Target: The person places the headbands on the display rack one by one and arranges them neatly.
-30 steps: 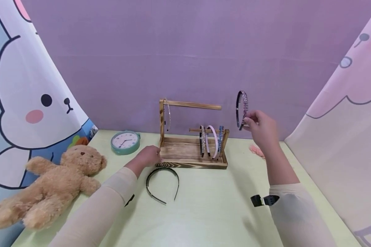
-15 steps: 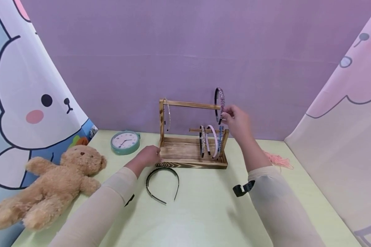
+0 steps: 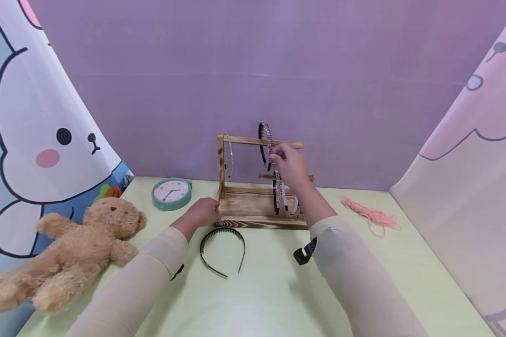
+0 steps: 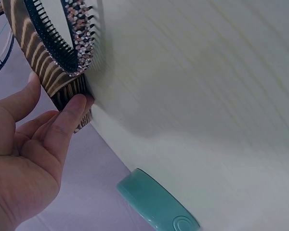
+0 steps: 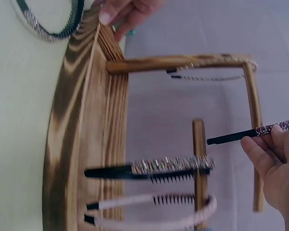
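A wooden headband rack (image 3: 257, 206) stands at the back middle of the pale green table (image 3: 270, 290). My right hand (image 3: 287, 161) pinches a black headband with pink sparkles (image 3: 265, 142), which straddles the rack's top bar (image 3: 263, 142) near its middle. In the right wrist view the fingers (image 5: 267, 149) grip that headband (image 5: 250, 134) beside the bar (image 5: 254, 144). My left hand (image 3: 202, 213) rests with straight fingers against the rack's front left corner (image 4: 70, 91). Another black toothed headband (image 3: 222, 248) lies flat in front of the rack. A thin silver headband (image 3: 229, 157) hangs at the bar's left end.
Several headbands (image 3: 280, 194) sit on the rack's lower peg. A teal clock (image 3: 171, 193) and a brown teddy bear (image 3: 73, 252) lie at the left. A pink yarn tuft (image 3: 368, 216) lies at the right. Cartoon curtains flank the table, with a purple wall behind.
My right hand has carried the sparkly headband leftward from right of the rack onto the top bar. The left hand has stayed at the rack's corner.
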`<state>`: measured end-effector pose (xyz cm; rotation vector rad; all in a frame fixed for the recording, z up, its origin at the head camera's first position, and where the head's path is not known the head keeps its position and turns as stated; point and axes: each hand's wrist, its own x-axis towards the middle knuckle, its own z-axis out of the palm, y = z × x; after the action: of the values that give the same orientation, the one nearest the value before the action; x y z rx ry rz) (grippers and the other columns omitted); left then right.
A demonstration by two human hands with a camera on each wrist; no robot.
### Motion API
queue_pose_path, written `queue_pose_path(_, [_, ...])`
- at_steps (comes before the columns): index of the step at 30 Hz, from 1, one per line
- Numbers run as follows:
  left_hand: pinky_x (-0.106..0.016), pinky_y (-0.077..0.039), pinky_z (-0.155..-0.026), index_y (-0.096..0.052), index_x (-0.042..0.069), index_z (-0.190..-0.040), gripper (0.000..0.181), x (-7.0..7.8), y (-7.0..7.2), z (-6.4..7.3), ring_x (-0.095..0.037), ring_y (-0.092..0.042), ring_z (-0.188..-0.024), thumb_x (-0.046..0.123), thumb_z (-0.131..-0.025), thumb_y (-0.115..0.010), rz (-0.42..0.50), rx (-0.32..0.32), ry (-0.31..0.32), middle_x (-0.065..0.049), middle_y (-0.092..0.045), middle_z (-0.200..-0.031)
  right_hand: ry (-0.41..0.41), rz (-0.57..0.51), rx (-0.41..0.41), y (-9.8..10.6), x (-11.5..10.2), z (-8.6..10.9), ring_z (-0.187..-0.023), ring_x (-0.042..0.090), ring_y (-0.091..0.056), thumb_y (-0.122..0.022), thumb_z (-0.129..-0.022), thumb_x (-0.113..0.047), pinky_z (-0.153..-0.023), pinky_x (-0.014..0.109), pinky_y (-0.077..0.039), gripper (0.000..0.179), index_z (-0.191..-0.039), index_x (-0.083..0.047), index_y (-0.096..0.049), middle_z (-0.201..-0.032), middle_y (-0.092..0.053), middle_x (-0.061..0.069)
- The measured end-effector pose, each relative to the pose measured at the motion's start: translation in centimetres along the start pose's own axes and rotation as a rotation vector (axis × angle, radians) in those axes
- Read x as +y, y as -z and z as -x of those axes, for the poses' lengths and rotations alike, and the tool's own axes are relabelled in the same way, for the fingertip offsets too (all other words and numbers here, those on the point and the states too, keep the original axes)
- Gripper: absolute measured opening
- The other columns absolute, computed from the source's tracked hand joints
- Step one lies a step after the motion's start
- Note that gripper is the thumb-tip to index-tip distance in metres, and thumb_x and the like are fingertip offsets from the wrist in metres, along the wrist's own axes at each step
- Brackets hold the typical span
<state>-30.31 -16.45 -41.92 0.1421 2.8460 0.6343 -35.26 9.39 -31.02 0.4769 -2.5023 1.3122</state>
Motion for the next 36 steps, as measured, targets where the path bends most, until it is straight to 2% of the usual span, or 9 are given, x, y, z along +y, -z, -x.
queue_pose_path(7, [-0.048,-0.048,-0.1,-0.051,-0.003,-0.138,0.053,0.2,0.1,0.1,-0.034,-0.059,-0.115,0.024,-0.095,-0.066,0.005,-0.003,-0.003,-0.019,-0.063,-0.127,0.022,0.012,-0.04,-2.4,-0.7,-0.2,-0.091,0.026,-0.069,-0.061,-0.098,-0.018,-0.077,0.03,-0.059,0.014,-0.105,-0.006,-0.063,-0.097,-0.067,0.009])
queue_pose_path(12, [-0.048,-0.049,-0.098,-0.052,-0.004,-0.138,0.053,0.2,0.2,0.1,-0.033,-0.06,-0.113,0.024,-0.095,-0.066,0.004,-0.001,-0.006,-0.018,-0.064,-0.124,0.0,-0.028,-0.074,-3.9,-1.1,-0.3,-0.094,0.031,-0.07,-0.06,-0.098,-0.017,-0.076,0.03,-0.059,0.014,-0.106,-0.006,-0.063,-0.097,-0.066,0.009])
queue_pose_path(20, [-0.049,-0.047,-0.101,-0.049,-0.004,-0.14,0.055,-0.1,0.0,0.0,-0.035,-0.058,-0.118,0.024,-0.095,-0.065,-0.007,-0.006,-0.004,-0.019,-0.062,-0.129,-0.034,0.016,-0.116,-5.4,-1.1,-0.3,-0.095,0.028,-0.07,-0.061,-0.098,-0.019,-0.077,0.027,-0.058,0.014,-0.105,-0.008,-0.063,-0.098,-0.067,0.007])
queue_pose_path(25, [-0.048,-0.048,-0.099,-0.051,-0.004,-0.139,0.054,-0.1,0.0,-0.1,-0.035,-0.059,-0.117,0.024,-0.095,-0.066,-0.018,-0.011,-0.017,-0.019,-0.062,-0.128,-0.041,0.106,-0.114,-5.7,-1.0,-0.1,-0.089,0.016,-0.067,-0.062,-0.097,-0.027,-0.078,0.029,-0.056,0.016,-0.106,-0.014,-0.065,-0.097,-0.068,0.001])
queue_pose_path(36, [-0.048,-0.048,-0.1,-0.05,-0.004,-0.139,0.055,0.0,0.1,0.1,-0.035,-0.058,-0.118,0.025,-0.095,-0.065,-0.007,-0.016,-0.005,-0.019,-0.061,-0.129,-0.025,0.203,-0.108,-4.3,-0.9,1.4,-0.1,0.017,-0.064,-0.059,-0.098,-0.038,-0.086,0.035,-0.054,0.03,-0.116,-0.015,-0.068,-0.109,-0.07,-0.001])
